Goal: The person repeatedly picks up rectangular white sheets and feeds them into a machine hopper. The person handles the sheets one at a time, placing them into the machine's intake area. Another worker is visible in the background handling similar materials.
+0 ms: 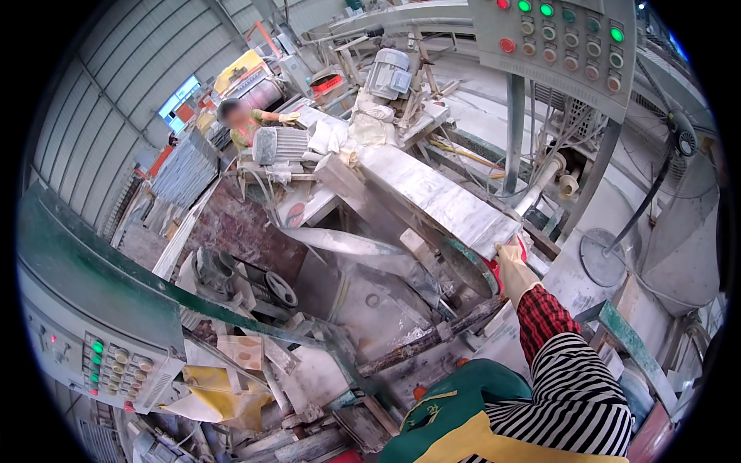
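White-grey slab (pixel 448 193) at the near end of the conveyor (pixel 468 267) seems steadied by the right hand (pixel 515 272), grip indeterminable, next requiring level support.

No word or number is coming out legible. Small yellow lettering (pixel 422 415) is running across the green garment (pixel 463 390), nearer the viewer than the pale slab (pixel 440 189) — too small and slanted for reading. Left of the slab, a roundish reddish mark (pixel 296 214) is showing no readable print; farther left, a blue-and-white display (pixel 179 102) is blurring.
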